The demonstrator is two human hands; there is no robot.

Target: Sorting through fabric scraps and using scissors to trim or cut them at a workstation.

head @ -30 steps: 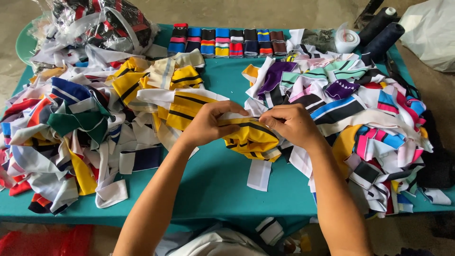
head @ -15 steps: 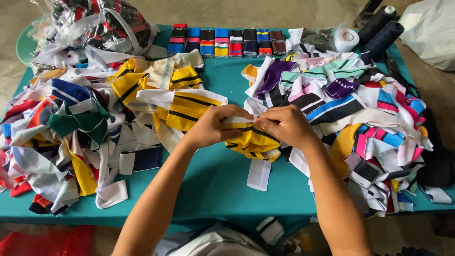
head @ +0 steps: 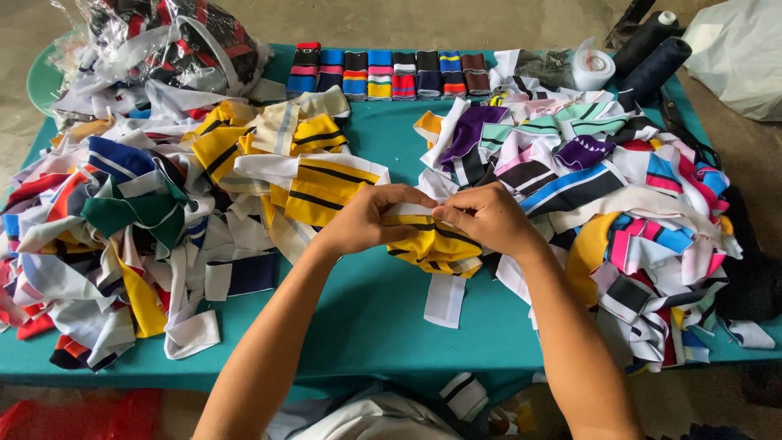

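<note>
From where I stand, one teal table (head: 366, 310) carries it all. At the far left edge sits one green basin (head: 37, 77), and beside it one clear plastic bag (head: 175, 41) stuffed with striped fabric pieces. Below the bag spreads the left heap of collar strips (head: 106, 244), red, blue, green, white and yellow tangled together; there are too many to count. Toward the middle lies a smaller group of yellow pieces with black stripes (head: 318, 183).

The left hand (head: 371, 220) and the right hand (head: 485, 216) meet at the table's centre, both pinching the top edge of one yellow-and-black striped piece (head: 432, 248), fingertips almost touching. That piece rests bunched on the table just under the hands, with one white strip (head: 446, 297) poking out beneath it.

Along the back edge runs a neat row of folded stacks (head: 391, 73), eight by my count, each in its own colour mix. To the right rises the second heap (head: 619, 187), pinks, purples, mint and blue. Behind it stand one roll of white tape (head: 593, 72) and two dark thread cones (head: 652, 57), with one white sack (head: 737, 53) on the floor at the far right.
</note>
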